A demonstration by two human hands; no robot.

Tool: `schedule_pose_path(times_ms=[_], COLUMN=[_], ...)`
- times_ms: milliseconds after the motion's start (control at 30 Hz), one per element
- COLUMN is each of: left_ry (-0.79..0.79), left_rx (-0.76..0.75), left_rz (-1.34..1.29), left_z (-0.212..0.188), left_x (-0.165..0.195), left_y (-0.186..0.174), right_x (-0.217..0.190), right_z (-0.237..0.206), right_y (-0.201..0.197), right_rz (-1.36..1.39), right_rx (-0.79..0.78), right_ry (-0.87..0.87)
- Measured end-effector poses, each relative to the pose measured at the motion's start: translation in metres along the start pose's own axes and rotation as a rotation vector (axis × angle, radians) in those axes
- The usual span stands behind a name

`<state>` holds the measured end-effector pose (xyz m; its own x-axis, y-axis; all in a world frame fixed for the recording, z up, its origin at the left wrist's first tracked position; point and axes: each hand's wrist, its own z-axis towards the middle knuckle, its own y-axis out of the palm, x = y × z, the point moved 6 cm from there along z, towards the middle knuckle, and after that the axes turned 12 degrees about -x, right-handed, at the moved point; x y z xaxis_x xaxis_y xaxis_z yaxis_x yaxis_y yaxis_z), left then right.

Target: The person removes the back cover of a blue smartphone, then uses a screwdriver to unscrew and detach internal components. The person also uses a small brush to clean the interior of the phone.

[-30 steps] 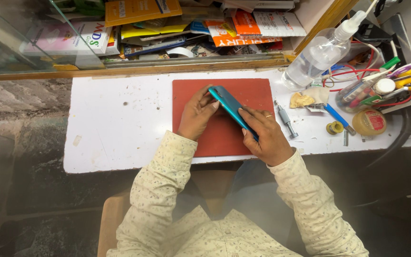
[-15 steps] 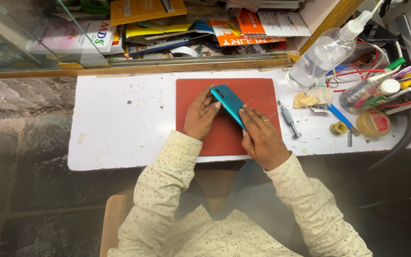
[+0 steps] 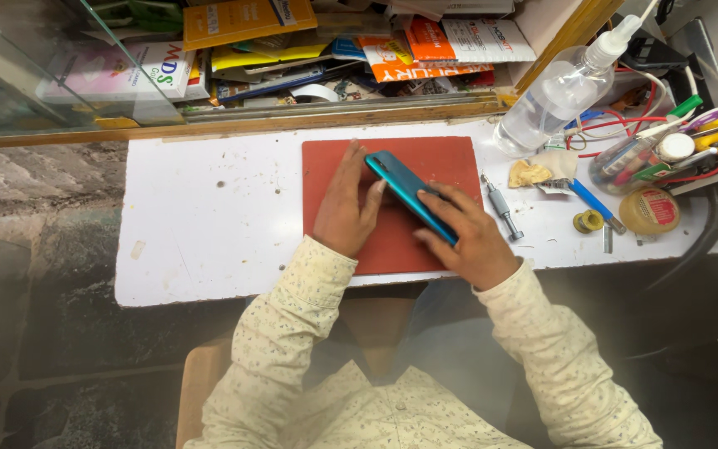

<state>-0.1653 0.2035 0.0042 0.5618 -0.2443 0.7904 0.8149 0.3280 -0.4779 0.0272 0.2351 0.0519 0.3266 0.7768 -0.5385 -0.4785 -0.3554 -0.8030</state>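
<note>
head view: only one camera here, looking straight down at both hands over a white table (image 3: pixel 209 216)
left hand (image 3: pixel 344 206): fingers spread flat on the red mat (image 3: pixel 450 162), thumb up against the near edge of the phone
right hand (image 3: pixel 467 237): fingers curled over the lower end of the phone, pinning it from the other side
phone (image 3: pixel 405 189): teal, lying slanted on the mat, wedged between the two hands, top end poking out past the left thumb
beside the right hand: a small metal screwdriver (image 3: pixel 502 208) on the table, just off the mat edge
further out past the right hand: clear spray bottle (image 3: pixel 554 96), a crumpled yellowish cloth (image 3: pixel 528 173), a blue pen (image 3: pixel 593 202), a round tin (image 3: pixel 650 209)
beyond both hands: shelf (image 3: pixel 334 50) stuffed with colourful packets
</note>
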Motion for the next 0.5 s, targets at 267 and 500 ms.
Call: schedule_pose_path(times_ms=[267,500], left_ry=[0.337,0.552], left_rx=[-0.171,-0.414], left_rz=[0.476,0.555], left_z=[0.019,0.033], left_x=[0.033,0.035], left_y=[-0.015,-0.003], right_x=[0.026,0.026], right_z=[0.016,0.027], right_y=[-0.039,-0.050], right_rz=[0.109,0.038], right_rx=[-0.065,-0.121], right_ry=[0.026,-0.016])
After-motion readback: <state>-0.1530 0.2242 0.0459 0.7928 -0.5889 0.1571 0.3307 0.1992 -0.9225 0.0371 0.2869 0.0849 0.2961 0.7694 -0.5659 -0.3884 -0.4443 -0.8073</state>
